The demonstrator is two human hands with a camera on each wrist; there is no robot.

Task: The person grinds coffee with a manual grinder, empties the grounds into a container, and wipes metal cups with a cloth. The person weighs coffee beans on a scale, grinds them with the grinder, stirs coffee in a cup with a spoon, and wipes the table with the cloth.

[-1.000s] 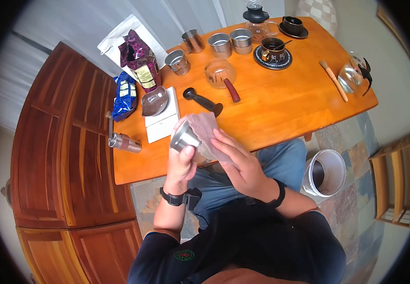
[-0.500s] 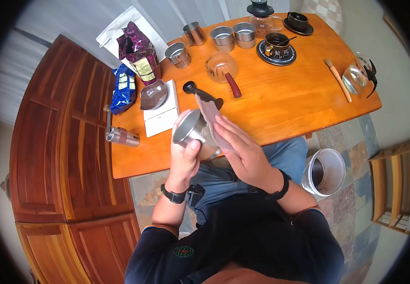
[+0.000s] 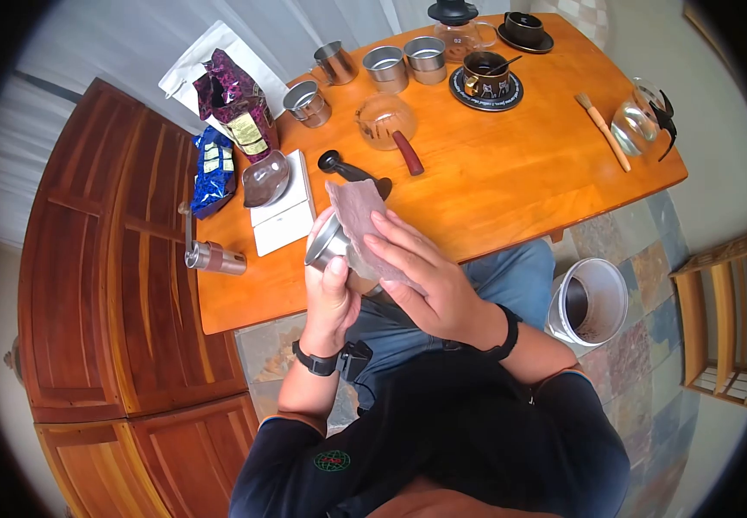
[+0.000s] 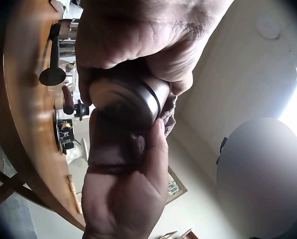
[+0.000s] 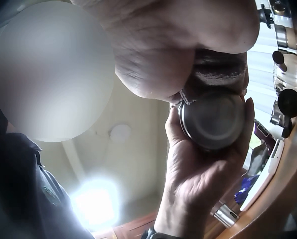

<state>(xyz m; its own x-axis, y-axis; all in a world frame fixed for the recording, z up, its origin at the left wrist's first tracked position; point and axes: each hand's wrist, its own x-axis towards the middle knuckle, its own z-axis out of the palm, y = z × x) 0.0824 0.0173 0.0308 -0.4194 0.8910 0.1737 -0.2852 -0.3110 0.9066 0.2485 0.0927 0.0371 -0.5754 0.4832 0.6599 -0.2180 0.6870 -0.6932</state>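
Note:
My left hand (image 3: 332,302) grips a silver metal cup (image 3: 327,244), tilted with its mouth toward the left, the thumb along its near side. Against the cup's side, my right hand (image 3: 434,289) holds a mauve cloth (image 3: 358,214); its fingers lie over the cloth. The cloth's upper edge sticks up past the fingertips. From the left wrist, the cup's round base (image 4: 131,102) shows between both hands, with the cloth (image 4: 116,147) in the right palm. A black scoop (image 3: 352,173) lies on the table just beyond the cloth, partly hidden by it.
On the wooden table (image 3: 511,190) are a white scale (image 3: 283,235) with a clear dish (image 3: 267,179), a hand grinder (image 3: 216,258), a red-handled pan (image 3: 408,154), several metal cups, a brush (image 3: 605,134) and a glass pot (image 3: 635,128). A white bucket (image 3: 593,298) stands on the floor.
The cup first turned to show more of its inside, then turned back with its mouth toward the left. The right hand and cloth shifted slightly left over its side.

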